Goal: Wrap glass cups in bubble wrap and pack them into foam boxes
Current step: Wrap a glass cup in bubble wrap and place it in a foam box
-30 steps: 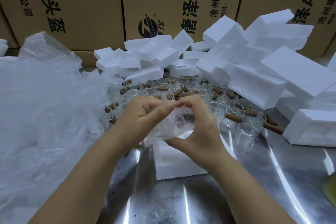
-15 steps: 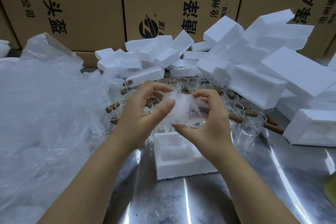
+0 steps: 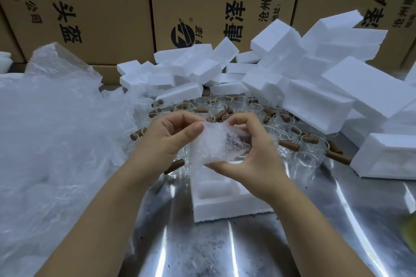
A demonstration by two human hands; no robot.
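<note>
A cup [image 3: 231,141] in bubble wrap [image 3: 208,153] is pinched between left hand [image 3: 166,139] and right hand [image 3: 254,155] above the near foam box [image 3: 216,208], seemingly unfilled; many bare cups [image 3: 311,153] farther off are not yet wrapped.

left hand [image 3: 166,137]: fingers curled, thumb pressing bubble-wrapped cup [image 3: 216,144] | right hand [image 3: 254,155]: cupped under it, fingers curled over top | forearms: converging
</note>
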